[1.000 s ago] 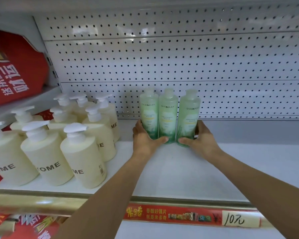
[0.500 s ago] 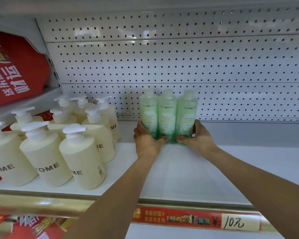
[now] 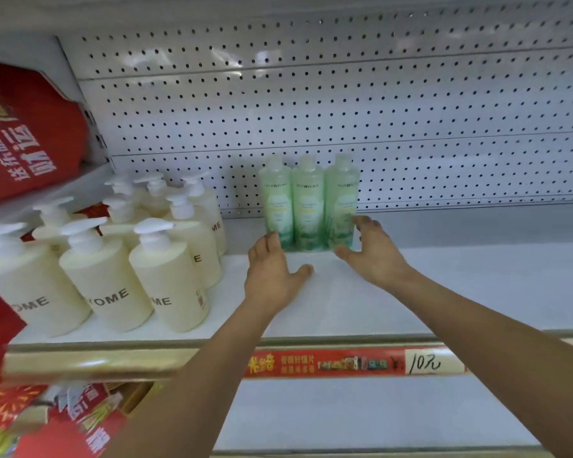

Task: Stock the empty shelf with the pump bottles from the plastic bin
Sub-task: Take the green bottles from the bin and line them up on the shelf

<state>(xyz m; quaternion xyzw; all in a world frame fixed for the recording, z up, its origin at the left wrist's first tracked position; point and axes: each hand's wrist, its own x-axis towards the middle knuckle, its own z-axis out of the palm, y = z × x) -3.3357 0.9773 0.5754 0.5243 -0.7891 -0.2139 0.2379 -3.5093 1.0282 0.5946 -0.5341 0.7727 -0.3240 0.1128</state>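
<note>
3 green bottles [image 3: 308, 206] upright in a touching row at back of white shelf [image 3: 444, 285], against pegboard [image 3: 344, 110], left hand [image 3: 272, 272] and right hand [image 3: 374, 252] flanking their bases, fingers apart and loose, gripping nothing, cream pump bottles [image 3: 113, 266] grouped at left.

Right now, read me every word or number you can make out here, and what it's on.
"OME": on the cream pump bottles, first letters hidden.
"10元": handwritten on the price strip.
"财运": on the red banner.
Brand on the green bottles: too blurred to read.
Printed characters on the price strip: too blurred to read.
</note>
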